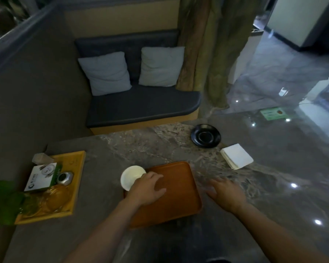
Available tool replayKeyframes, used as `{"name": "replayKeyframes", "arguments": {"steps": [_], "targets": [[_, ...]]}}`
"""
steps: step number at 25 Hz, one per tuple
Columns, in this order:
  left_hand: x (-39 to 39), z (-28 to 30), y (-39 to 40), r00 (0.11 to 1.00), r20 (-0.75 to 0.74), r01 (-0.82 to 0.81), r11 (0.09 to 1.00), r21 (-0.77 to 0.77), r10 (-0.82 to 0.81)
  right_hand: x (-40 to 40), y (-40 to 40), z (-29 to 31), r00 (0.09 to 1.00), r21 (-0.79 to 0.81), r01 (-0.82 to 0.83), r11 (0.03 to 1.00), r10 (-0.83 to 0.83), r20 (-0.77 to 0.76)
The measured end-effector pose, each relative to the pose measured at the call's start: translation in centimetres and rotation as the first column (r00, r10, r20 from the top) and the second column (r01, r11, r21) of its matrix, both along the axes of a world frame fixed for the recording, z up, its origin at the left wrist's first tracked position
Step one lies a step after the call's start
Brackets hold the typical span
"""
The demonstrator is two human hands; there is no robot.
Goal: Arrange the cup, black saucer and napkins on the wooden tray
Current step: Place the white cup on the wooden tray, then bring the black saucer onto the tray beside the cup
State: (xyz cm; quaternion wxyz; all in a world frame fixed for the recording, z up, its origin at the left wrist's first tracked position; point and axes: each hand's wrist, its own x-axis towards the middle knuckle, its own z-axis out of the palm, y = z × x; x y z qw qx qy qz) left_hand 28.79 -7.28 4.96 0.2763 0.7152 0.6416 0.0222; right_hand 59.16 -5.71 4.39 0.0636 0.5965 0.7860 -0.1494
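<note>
I see a dim room with a grey marble-patterned stone table [141,147]. Behind it stands a dark grey cushioned bench [141,107] carrying two pale grey square pillows [106,73]. An olive-green curtain [203,50] hangs beside it; the glossy grey floor [285,76] reflects ceiling lights

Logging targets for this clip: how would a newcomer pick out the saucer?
Start at the marble table, then go to its far right edge, beyond the wooden tray. The saucer lies there, round and glossy black, unlike the square white napkins beside it.
</note>
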Motion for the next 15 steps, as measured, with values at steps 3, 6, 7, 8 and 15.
{"name": "replayKeyframes", "arguments": {"steps": [3, 6, 7, 8, 15], "targets": [[3.9, 0.6, 1.4, 0.981, -0.156, 0.099, 0.991, -0.094, -0.113, 5.6, -0.2, 0.8, 1.0, 0.005, 0.02, 1.0, -0.02, 0.013], [7.1, 0.9, 2.4, 0.954, -0.251, 0.123, 0.979, -0.16, -0.161, 10.3, -0.3, 1.3, 0.999, 0.008, 0.034, 0.999, -0.034, 0.038], [7.9, 0.9, 2.6, 0.948, -0.27, 0.126, 0.977, -0.175, -0.17, 11.4, -0.3, 1.4, 0.998, -0.001, 0.035, 0.999, -0.035, 0.049], [8.6, 0.8, 2.9, 0.942, -0.283, 0.127, 0.973, -0.191, -0.178, 12.3, -0.3, 1.5, 0.998, -0.017, 0.039, 0.999, -0.038, 0.057], [10.4, -0.8, 4.8, 0.952, -0.264, 0.063, 0.944, -0.324, -0.154, 15.0, 1.2, 1.0, 0.998, -0.114, 0.022, 0.993, -0.016, 0.058]]}}
